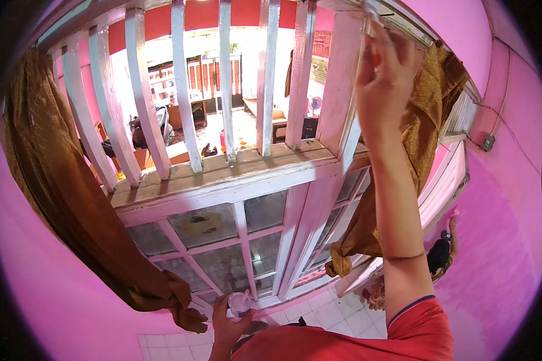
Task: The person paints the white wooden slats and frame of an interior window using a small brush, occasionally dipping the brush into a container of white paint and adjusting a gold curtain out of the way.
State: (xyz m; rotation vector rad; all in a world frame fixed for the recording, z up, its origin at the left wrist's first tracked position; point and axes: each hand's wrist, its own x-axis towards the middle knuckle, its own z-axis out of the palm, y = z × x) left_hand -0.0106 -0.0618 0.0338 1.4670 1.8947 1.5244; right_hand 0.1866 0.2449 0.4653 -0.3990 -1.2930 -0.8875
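1. Small bottle (239, 302), pale with a pinkish cap end, sits low in the view, below the window frame (223, 180) and just above the person's red shirt (343, 343).
2. Left hand (232, 325) is wrapped around the bottle from beneath, fingers closed on its body; the top of the bottle sticks out above the fist.
3. Right hand (382, 78) is raised high, at the upper right corner of the window frame, against the white post (343, 90) there. Fingers are bent and pinched near the top edge; whether they grip something is not clear, the fingertips are blurred.
4. Right forearm runs straight down from that hand to the red sleeve with a blue trim.
5. White vertical bars (183, 90) fill the open upper part of the window frame; a worn wooden sill (223, 171) runs under them.
6. Below the sill, glass panes (205, 225) in white muntins, dusty.
7. Golden-brown curtain (72, 198) hangs left of the window frame, its end knotted near the bottle.
8. A second golden curtain (427, 120) is bunched right of the frame, behind the raised forearm.
9. Pink walls (500, 240) surround the window frame; white floor tiles (319, 313) lie beneath it.
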